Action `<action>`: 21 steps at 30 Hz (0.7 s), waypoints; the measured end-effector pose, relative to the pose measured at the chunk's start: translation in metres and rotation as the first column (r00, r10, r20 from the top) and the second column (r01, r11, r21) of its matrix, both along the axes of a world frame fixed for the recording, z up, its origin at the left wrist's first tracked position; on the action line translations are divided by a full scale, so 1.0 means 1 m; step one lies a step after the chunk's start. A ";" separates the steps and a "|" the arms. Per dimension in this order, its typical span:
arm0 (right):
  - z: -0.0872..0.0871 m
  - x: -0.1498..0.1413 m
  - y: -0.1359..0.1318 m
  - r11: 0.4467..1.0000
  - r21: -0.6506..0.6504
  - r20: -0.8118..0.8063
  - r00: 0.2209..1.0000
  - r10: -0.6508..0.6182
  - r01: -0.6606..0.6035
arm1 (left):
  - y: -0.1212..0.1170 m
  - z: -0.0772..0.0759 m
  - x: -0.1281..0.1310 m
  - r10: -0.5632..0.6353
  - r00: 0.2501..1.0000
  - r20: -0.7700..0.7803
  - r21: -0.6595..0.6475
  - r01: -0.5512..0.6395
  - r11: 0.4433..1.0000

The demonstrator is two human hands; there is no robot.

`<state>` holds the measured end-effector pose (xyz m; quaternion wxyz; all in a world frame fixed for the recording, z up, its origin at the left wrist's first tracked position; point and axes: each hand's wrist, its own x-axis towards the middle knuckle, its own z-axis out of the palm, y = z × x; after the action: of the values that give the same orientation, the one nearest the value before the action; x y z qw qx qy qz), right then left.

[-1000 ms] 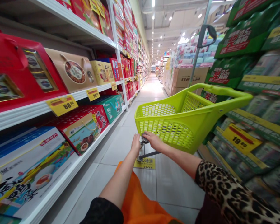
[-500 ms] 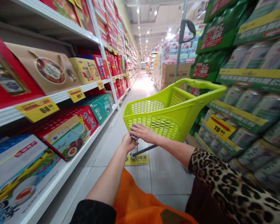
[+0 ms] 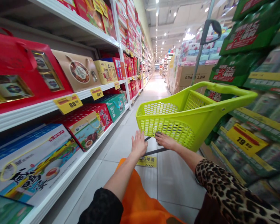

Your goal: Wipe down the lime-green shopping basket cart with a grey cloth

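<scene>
My left hand (image 3: pixel 138 143) is raised with its fingers spread, holding nothing, just left of a dark metal cart bar (image 3: pixel 154 151). My right hand (image 3: pixel 165 141) curls over the small dark grip (image 3: pixel 158 134) at the low front of a lime-green mesh shopping basket on wheels (image 3: pixel 170 132). The basket stands directly ahead of my hands, and its wheels are hidden. An orange cloth (image 3: pixel 140 199) hangs below my arms, and a leopard-print sleeve (image 3: pixel 224 189) covers my right forearm.
White shelves (image 3: pixel 60 107) of boxed gifts with yellow price tags line the left. Stacked green packaged goods (image 3: pixel 254 40) and a 19.88 sign (image 3: pixel 246 140) stand on the right. A tiled aisle (image 3: pixel 154 93) runs ahead past cartons and a pole with a black handle (image 3: pixel 206 37).
My left hand has come away from the grip and opened with its fingers spread. My right hand stays on the grip, and the basket sits slightly further right in the view.
</scene>
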<state>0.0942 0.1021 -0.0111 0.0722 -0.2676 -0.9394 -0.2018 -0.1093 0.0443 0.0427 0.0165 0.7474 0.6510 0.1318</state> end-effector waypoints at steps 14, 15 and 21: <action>0.053 0.019 0.008 0.984 0.168 -0.106 0.994 -0.038 0.056 | 0.006 0.002 0.037 -0.061 0.993 -0.104 0.088 0.070 0.994; 0.036 0.025 0.004 0.990 0.133 -0.067 0.997 -0.043 0.052 | 0.004 0.001 0.038 -0.071 0.992 -0.108 0.092 0.081 0.992; -0.011 0.058 -0.023 0.997 -0.037 0.024 0.997 -0.069 0.070 | 0.001 -0.008 0.048 -0.122 0.986 -0.114 0.072 0.131 0.989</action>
<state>0.1525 0.0794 -0.0224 0.0492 -0.2991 -0.9340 -0.1893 -0.0609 0.0452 0.0345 -0.0407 0.7933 0.5965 0.1151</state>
